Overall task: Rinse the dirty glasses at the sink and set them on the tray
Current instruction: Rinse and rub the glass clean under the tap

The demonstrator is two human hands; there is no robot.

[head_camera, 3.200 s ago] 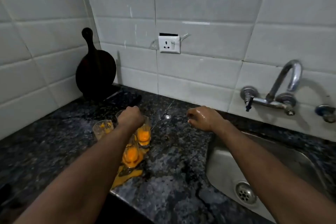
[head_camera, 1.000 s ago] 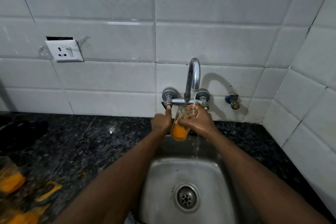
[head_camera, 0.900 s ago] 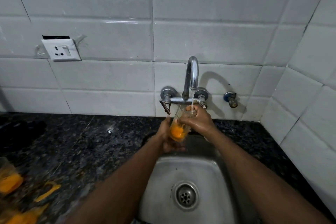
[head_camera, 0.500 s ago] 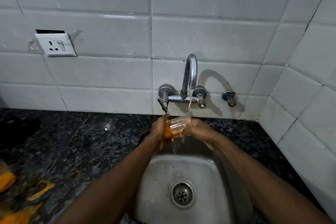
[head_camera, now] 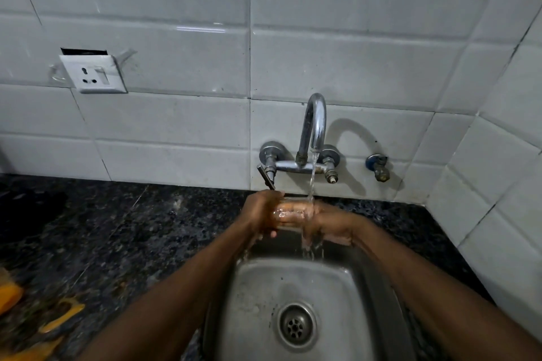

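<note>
Tiled wall (head_camera: 352, 38), socket (head_camera: 93, 74), counter (head_camera: 117, 228), orange spill (head_camera: 61, 313), tap (head_camera: 315, 123) over glass (head_camera: 290, 211)

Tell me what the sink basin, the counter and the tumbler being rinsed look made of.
Sink basin: likely stainless steel, with a dull grey sheen.
Counter: looks like polished granite, dark and speckled.
Tumbler: see-through with wet glints, so glass or clear plastic.

The worktop (head_camera: 132, 228) is dark speckled stone, glossy in places, running along the foot of a white tiled wall (head_camera: 176, 161) and into the right-hand corner. A steel sink (head_camera: 258, 287) is set into it, with 1 round drain (head_camera: 296, 325) in its floor. On the stone at the lower left lie 3 blurred orange shapes (head_camera: 63, 313), too smeared to identify. A dark patch (head_camera: 26, 208) sits at the far left.
</note>
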